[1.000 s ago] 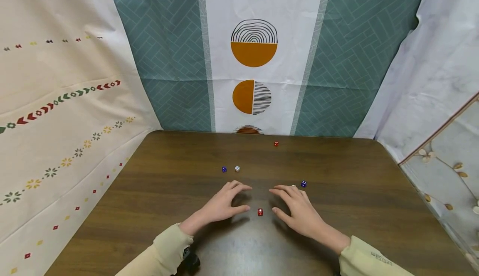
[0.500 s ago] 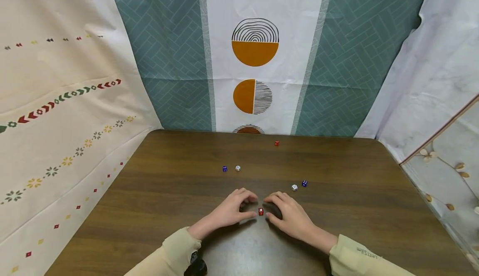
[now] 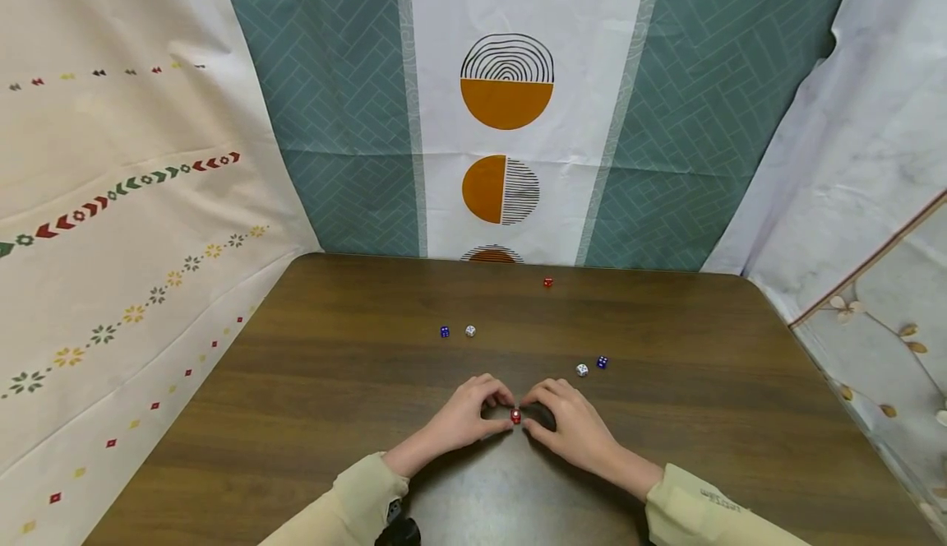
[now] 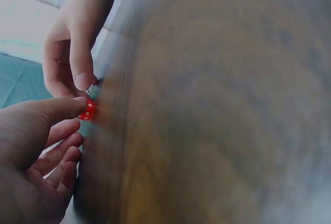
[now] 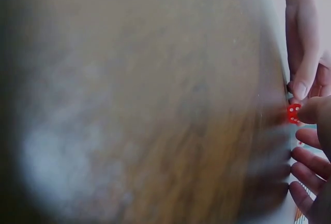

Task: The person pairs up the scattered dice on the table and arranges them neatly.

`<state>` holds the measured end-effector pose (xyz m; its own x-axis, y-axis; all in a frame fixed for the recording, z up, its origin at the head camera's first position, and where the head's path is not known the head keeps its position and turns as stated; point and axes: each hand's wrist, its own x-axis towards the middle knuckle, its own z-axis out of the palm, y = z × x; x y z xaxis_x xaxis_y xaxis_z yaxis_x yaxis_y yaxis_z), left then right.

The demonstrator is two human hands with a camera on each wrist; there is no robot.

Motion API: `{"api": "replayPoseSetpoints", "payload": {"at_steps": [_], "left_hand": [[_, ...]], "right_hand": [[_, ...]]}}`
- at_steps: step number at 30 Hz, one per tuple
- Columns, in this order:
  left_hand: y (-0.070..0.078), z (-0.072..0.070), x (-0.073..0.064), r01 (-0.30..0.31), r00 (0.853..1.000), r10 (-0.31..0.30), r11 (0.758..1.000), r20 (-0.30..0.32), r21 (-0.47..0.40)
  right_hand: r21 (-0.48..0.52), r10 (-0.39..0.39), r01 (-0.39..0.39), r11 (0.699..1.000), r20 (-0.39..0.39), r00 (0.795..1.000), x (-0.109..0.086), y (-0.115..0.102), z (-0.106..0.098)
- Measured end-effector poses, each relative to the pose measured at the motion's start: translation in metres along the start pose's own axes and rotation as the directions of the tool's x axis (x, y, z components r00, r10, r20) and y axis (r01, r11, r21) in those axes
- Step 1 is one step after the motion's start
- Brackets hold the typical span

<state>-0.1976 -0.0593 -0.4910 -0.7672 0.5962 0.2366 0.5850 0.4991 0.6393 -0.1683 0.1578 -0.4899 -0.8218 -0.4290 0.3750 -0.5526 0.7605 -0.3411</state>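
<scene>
A small red die (image 3: 515, 416) with white pips sits on the brown table, between my two hands. My left hand (image 3: 468, 414) is bent around its left side; the thumb tip meets the die, with the index fingertip close behind it. In the left wrist view, the left thumb overlaps the die (image 4: 89, 110). On the other side my right hand (image 3: 568, 419) curves loosely, thumb and index finger tips close to the die. A thin gap shows there in the head view. In the right wrist view, the right thumb partly covers the die (image 5: 292, 113), so contact is unclear.
Beyond my hands, a blue die (image 3: 445, 332) and a white die (image 3: 470, 331) lie at left. Another white die (image 3: 582, 371) and blue die (image 3: 602, 362) lie at right. A second red die (image 3: 547, 282) is near the far edge. Patterned cloths (image 3: 340, 118) hang around the table.
Both hands have moved inward from either side and closed in on the near red die. The right hand no longer covers the white die behind it. The dice stay in place.
</scene>
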Motion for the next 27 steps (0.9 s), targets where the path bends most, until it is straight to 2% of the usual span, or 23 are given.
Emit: {"api": "replayPoseSetpoints", "payload": {"at_steps": [4, 12, 27], "left_hand": [[-0.0007, 0.0020, 0.0015, 0.008, 1.000, -0.009, 1.000, -0.015, -0.013], [-0.0032, 0.0016, 0.0059, 0.037, 0.999, -0.037, 0.999, 0.010, -0.012], [-0.0033, 0.0027, 0.0058, 0.055, 0.998, -0.055, 0.998, 0.001, -0.021]], "right_hand": [[0.007, -0.002, 0.002, 1.000, -0.002, 1.000, 0.0012, -0.0002, 0.0023], [0.004, 0.004, -0.004, 1.000, -0.005, 1.000, 0.0037, -0.0010, 0.0036], [0.002, 0.008, -0.008, 1.000, -0.001, 1.000, 0.0045, -0.0002, 0.0050]]}}
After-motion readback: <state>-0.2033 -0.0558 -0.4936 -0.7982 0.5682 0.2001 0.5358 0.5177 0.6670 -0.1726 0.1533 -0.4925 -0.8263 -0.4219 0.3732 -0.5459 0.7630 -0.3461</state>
